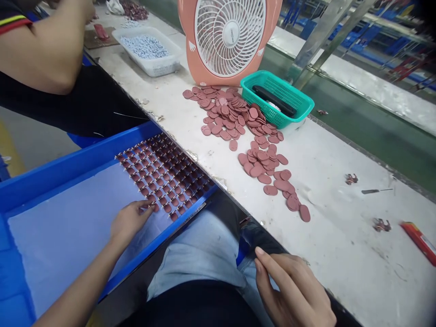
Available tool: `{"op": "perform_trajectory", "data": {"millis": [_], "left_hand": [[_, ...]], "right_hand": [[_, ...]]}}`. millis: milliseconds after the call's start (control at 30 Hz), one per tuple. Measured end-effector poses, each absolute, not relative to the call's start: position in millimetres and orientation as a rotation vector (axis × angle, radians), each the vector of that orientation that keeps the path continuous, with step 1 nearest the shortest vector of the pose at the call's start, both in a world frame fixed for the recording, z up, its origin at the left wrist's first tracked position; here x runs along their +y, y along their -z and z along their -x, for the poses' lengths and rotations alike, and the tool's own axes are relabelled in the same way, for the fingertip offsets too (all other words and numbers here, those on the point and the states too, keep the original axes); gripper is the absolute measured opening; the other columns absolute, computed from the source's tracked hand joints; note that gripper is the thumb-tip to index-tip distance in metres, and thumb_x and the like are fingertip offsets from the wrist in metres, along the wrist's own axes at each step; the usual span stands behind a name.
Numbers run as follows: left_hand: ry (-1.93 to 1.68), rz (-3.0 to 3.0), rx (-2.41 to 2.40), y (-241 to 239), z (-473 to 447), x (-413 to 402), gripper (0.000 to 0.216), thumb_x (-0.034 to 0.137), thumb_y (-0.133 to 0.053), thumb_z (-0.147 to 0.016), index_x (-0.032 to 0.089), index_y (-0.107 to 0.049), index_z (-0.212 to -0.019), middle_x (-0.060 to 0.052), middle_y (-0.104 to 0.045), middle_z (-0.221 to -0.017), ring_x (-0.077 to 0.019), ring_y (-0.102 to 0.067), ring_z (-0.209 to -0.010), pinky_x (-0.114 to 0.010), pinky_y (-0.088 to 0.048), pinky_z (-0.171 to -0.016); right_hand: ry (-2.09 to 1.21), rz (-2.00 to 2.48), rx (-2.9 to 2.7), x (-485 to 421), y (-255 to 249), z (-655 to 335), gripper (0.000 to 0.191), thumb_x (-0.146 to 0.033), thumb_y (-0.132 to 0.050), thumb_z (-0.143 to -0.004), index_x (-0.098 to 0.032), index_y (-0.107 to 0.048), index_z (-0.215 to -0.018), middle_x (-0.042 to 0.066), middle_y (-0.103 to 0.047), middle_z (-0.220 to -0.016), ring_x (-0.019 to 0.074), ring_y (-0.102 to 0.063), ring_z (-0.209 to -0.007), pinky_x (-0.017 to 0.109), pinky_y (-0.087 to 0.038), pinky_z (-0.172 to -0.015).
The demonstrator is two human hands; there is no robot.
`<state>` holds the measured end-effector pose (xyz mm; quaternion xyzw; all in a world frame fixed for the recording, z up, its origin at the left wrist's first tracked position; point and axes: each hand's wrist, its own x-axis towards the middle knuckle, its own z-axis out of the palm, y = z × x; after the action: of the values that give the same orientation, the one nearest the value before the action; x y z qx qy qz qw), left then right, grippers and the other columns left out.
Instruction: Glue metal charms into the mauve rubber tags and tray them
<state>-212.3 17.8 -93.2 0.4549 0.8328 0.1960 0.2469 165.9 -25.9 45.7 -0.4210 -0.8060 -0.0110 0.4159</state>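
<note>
Dusky-red oval tags [163, 175] stand in tight, even rows on a pale sheet [64, 227] inside a shallow blue plastic tray [78, 156], just ahead of the left hand [131, 222]. Each looks thin, flat and light, perhaps of a soft rubbery material, and a small pale fitting seems to sit at one end, though it is too small to make out. They would likely flex slightly and slide easily. A pinch across the edges of one tag seems the surest hold, though the close rows leave little room and a neighbouring tag could get nudged.

The left hand is relaxed and partly curled, its fingertips [150, 206] at the near corner of the rows; whether they grip a tag, I cannot tell. The right hand [293, 290] is open and loose, holding nothing, beside the blue tray above a denim-covered thigh [194, 247].

Past the left fingertips, a loose heap of matching red tags [231, 118] spreads across a scuffed white workbench [340, 259]. Beyond it sit a teal plastic basket [277, 88] and a coral-pink desk fan [230, 38]. Farther left, a co-worker's bare arm [41, 59] is bent near a white plastic crate [146, 52].
</note>
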Motion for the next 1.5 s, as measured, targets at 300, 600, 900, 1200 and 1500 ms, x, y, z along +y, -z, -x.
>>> {"op": "perform_trajectory", "data": {"millis": [300,600,900,1200,1500], "left_hand": [[-0.752,-1.244,1.992,95,204,17,0.035,0.040,-0.051,-0.083,0.018,-0.074,-0.069,-0.003,-0.062,-0.051,-0.0270,-0.069,-0.104,-0.044,-0.025,-0.063],[-1.024,-1.245,1.564,58,185,20,0.041,0.007,-0.041,-0.088,0.024,-0.072,-0.066,-0.004,-0.051,-0.043,-0.0280,-0.071,-0.098,-0.043,-0.018,-0.056],[-1.342,-2.428,1.325,-25,45,74,0.032,0.034,-0.075,-0.089,0.029,-0.075,-0.121,-0.009,-0.075,-0.119,-0.0329,-0.067,-0.106,-0.051,-0.045,-0.093],[-0.821,-2.676,0.804,-32,3,87,0.034,0.033,-0.070,-0.095,0.030,-0.068,-0.129,-0.004,-0.076,-0.125,-0.0286,-0.068,-0.109,-0.048,-0.024,-0.109],[-0.832,-0.988,0.731,-53,-4,35,0.022,0.039,-0.087,-0.077,0.022,-0.075,-0.084,-0.004,-0.076,-0.072,-0.0185,-0.069,-0.067,-0.028,-0.052,-0.066]], "right_hand": [[0.037,1.098,-1.999,-25,-43,-170,0.034,0.006,-0.075,-0.079,-0.007,-0.073,-0.110,0.006,-0.065,-0.075,0.0142,-0.061,-0.064,0.027,-0.052,-0.054],[0.181,1.290,-1.898,-22,-54,-196,0.034,0.002,-0.072,-0.081,-0.018,-0.073,-0.110,0.005,-0.070,-0.081,0.0162,-0.065,-0.067,0.029,-0.055,-0.059],[-0.271,1.877,-1.292,42,-59,-272,0.080,-0.060,-0.078,-0.074,-0.018,-0.051,-0.137,0.017,-0.060,-0.131,0.0340,-0.056,-0.120,0.056,-0.049,-0.098],[-0.523,1.641,-1.386,63,-56,-265,0.039,-0.054,-0.057,-0.092,-0.019,-0.060,-0.110,0.012,-0.069,-0.110,0.0279,-0.062,-0.103,0.047,-0.051,-0.090],[-0.936,1.054,-1.499,0,-74,-204,0.024,-0.030,-0.071,-0.089,-0.025,-0.051,-0.102,0.003,-0.072,-0.090,0.0149,-0.070,-0.073,0.027,-0.060,-0.065]]}}
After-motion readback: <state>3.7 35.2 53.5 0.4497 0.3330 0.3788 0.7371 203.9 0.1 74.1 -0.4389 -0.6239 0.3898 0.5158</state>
